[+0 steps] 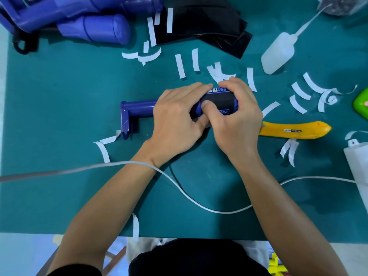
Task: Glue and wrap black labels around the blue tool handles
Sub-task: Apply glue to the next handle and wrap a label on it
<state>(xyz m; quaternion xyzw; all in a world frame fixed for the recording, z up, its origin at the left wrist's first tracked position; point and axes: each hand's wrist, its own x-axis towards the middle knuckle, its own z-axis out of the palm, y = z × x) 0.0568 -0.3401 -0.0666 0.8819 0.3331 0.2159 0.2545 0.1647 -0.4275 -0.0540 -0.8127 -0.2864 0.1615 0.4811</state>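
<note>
A blue tool handle lies on its side on the green mat, its bracket end pointing left. A black label with blue-and-white print is wrapped around its thick right end. My left hand grips the handle from the left, fingers curled over the top. My right hand grips the labelled end, with its thumb pressing on the black label. A stack of black labels lies at the back. A clear glue bottle with a long nozzle lies on its side at the back right.
More blue handles are piled at the back left. Several white backing strips litter the mat. A yellow utility knife lies right of my hands. A white cable crosses my left wrist. A green object sits at the right edge.
</note>
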